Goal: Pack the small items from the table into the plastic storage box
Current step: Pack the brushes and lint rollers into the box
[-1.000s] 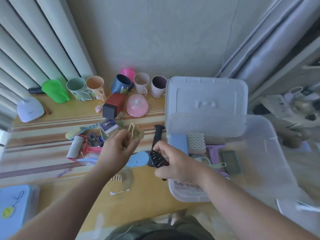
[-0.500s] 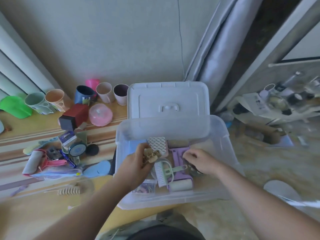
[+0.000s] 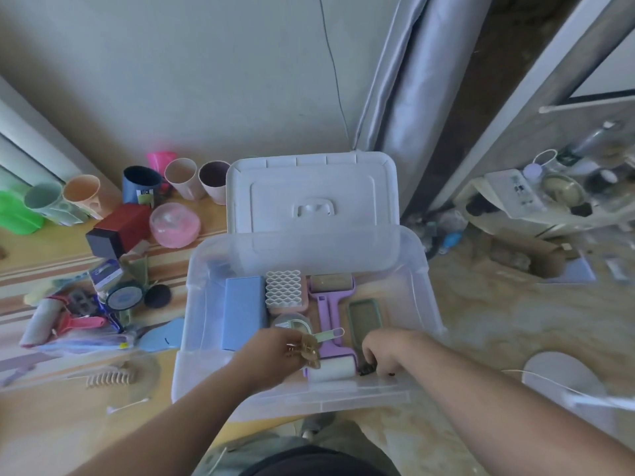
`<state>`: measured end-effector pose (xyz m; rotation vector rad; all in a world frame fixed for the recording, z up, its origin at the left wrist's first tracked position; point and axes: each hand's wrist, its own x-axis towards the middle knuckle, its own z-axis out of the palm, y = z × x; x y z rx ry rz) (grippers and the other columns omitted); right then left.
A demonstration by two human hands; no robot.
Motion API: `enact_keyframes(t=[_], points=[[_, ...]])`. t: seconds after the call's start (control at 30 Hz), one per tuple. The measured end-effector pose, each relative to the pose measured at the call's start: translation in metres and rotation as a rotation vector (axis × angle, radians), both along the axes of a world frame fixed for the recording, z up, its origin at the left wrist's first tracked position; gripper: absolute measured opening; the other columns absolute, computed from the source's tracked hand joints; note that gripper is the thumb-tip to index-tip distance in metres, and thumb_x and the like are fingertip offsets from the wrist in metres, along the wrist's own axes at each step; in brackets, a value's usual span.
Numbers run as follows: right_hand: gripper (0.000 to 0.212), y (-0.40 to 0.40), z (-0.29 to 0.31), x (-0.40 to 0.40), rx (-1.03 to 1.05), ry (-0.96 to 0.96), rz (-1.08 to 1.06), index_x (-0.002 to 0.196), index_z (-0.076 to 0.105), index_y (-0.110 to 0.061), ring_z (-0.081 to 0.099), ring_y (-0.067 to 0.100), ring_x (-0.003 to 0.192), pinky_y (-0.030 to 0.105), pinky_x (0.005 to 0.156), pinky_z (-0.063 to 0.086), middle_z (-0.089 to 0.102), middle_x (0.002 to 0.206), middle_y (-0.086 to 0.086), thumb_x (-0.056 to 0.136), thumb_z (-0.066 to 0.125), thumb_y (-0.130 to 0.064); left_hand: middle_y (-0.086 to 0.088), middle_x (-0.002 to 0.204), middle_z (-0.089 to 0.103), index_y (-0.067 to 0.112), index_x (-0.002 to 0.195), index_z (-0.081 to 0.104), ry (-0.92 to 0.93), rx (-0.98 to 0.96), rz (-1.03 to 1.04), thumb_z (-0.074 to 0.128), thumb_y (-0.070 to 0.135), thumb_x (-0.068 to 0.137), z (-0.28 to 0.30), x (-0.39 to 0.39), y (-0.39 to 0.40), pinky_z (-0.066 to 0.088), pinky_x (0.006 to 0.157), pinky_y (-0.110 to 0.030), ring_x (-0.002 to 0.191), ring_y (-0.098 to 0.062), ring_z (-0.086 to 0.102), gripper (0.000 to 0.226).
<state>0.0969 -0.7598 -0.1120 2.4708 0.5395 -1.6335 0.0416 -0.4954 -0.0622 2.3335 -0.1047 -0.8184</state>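
Note:
The clear plastic storage box [image 3: 424,286] stands open at the table's right end, its white lid [image 3: 311,190] lying behind it. Inside lie a blue case [image 3: 242,309], a white honeycomb piece [image 3: 283,288], a purple lint roller [image 3: 330,317] and a green-framed item [image 3: 365,319]. My left hand [image 3: 275,352] is over the box's near side and pinches a beige hair claw [image 3: 305,350]. My right hand [image 3: 385,350] is low in the box's near right corner, fingers curled on a black brush [image 3: 367,368], mostly hidden.
On the table left of the box lie a tape roll [image 3: 123,296], a black puff [image 3: 157,296], a red lint roller [image 3: 62,319], a blue insole-shaped piece [image 3: 161,338] and a beige comb clip [image 3: 110,378]. Several cups [image 3: 182,178], a red box [image 3: 118,230] and a pink dome [image 3: 174,225] stand behind.
Both hands came from the table into the box. The left hand carried the hair claw over the near side; the right brought the black brush down into the near right corner.

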Motion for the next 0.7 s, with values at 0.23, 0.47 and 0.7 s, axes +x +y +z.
enact_keyframes(t=[0.23, 0.47, 0.7], points=[[0.050, -0.006, 0.031, -0.005, 0.359, -0.160, -0.400, 0.137, 0.063, -0.035, 0.064, 0.019, 0.113, 0.035, 0.093, 0.055, 0.064, 0.133, -0.007, 0.090, 0.070, -0.023, 0.026, 0.083, 0.066, 0.038, 0.106, 0.074, 0.024, -0.019, 0.001, 0.071, 0.029, 0.090, -0.010, 0.009, -0.023, 0.040, 0.062, -0.003, 0.077, 0.013, 0.060, 0.019], [0.064, 0.012, 0.075, -0.018, 0.653, -0.255, -0.429, 0.142, 0.060, -0.025, 0.057, 0.012, 0.108, 0.032, 0.094, 0.051, 0.060, 0.131, -0.005, 0.084, 0.082, -0.041, 0.030, 0.080, 0.071, 0.042, 0.092, 0.072, 0.064, -0.034, 0.012, 0.074, 0.037, 0.082, -0.022, 0.022, -0.049, 0.055, 0.083, -0.020, 0.083, 0.009, 0.067, 0.012], [0.032, 0.015, 0.059, -0.010, 0.608, -0.319, -0.311, 0.108, 0.072, -0.026, 0.054, 0.015, 0.089, 0.040, 0.080, 0.054, 0.057, 0.101, -0.006, 0.081, 0.082, -0.039, 0.034, 0.073, 0.067, 0.039, 0.092, 0.073, 0.059, -0.070, 0.057, 0.078, 0.035, 0.082, -0.024, 0.022, -0.051, 0.044, 0.068, -0.008, 0.077, 0.011, 0.064, 0.012]])
